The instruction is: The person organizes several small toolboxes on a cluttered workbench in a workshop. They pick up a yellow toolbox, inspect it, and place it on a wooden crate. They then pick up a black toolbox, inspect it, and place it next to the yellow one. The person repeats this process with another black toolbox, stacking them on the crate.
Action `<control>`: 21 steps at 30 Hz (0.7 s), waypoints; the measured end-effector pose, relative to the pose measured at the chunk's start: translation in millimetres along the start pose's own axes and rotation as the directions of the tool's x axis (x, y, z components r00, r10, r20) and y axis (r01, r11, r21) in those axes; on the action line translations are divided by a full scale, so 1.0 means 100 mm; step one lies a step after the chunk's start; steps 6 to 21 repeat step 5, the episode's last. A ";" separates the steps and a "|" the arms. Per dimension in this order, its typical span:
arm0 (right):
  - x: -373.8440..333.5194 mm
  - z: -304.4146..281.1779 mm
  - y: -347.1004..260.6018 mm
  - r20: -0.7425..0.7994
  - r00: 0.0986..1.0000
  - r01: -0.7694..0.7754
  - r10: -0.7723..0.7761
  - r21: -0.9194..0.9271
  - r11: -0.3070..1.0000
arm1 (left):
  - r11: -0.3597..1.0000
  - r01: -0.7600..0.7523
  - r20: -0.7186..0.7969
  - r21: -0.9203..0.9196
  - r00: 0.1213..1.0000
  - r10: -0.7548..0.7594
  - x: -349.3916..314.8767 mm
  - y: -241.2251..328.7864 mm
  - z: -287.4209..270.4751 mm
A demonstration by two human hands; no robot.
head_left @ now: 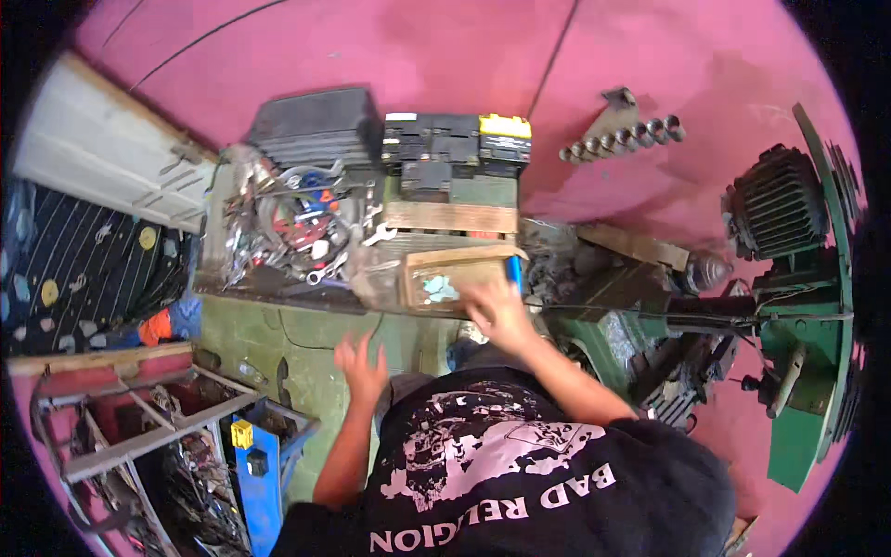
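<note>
My left hand (362, 364) is raised in front of the workbench's edge, fingers apart, with nothing in it. My right hand (501, 314) reaches over the near right part of a shallow wooden tray (455, 253). Its fingers are smeared by motion, so I cannot make out whether they hold anything. Pale green pieces (440, 289) lie inside the tray, left of that hand. Just beyond my right hand, at the tray's right side, is a blue object (513, 272) whose kind I cannot tell.
A heap of wrenches and other hand tools (311, 218) covers the bench's left side. Behind stand a dark grey case (316, 125) and black organizer boxes (432, 139). To the right is a green machine with a motor (778, 200). A metal rack (158, 436) stands lower left.
</note>
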State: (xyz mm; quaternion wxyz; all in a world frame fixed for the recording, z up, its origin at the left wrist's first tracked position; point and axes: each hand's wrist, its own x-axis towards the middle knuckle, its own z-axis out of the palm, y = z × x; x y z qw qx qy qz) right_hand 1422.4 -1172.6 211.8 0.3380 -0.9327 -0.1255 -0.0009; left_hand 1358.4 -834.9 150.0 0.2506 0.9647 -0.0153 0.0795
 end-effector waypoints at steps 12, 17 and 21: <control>-0.45 0.58 -0.60 0.439 0.871 0.181 -0.222 0.133 0.974 | 0.789 0.580 0.226 0.203 0.756 -0.614 -2.41 -1.77 -0.19; -0.45 0.58 -0.60 0.439 0.871 0.181 -0.222 0.133 0.974 | 0.789 0.580 0.226 0.203 0.756 -0.614 -2.41 -1.77 -0.19; -0.45 0.58 -0.60 0.439 0.871 0.181 -0.222 0.133 0.974 | 0.789 0.580 0.226 0.203 0.756 -0.614 -2.41 -1.77 -0.19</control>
